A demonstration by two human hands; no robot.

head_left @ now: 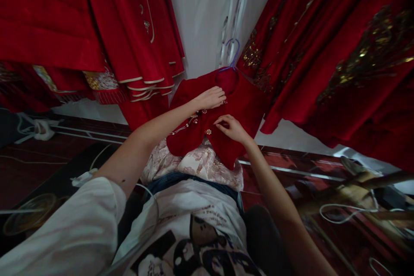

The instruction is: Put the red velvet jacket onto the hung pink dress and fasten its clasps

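Note:
A small red jacket (pixel 241 105) on a purple hanger (pixel 232 54) lies across my lap over a pale embroidered cloth (pixel 197 164). My left hand (pixel 211 97) rests flat on the jacket's upper front, fingers stretched toward the collar. My right hand (pixel 230 128) pinches the jacket's front edge beside a row of small gold flower buttons (pixel 207 131). Both hands sit close together over the button line.
Red embroidered garments hang at the left (pixel 97 30) and the right (pixel 339 60), with a white wall (pixel 200 13) between them. The dark red floor (pixel 291 168) carries white cables (pixel 346 211) and wooden pieces at the right. A white bundle (pixel 40 129) lies at the far left.

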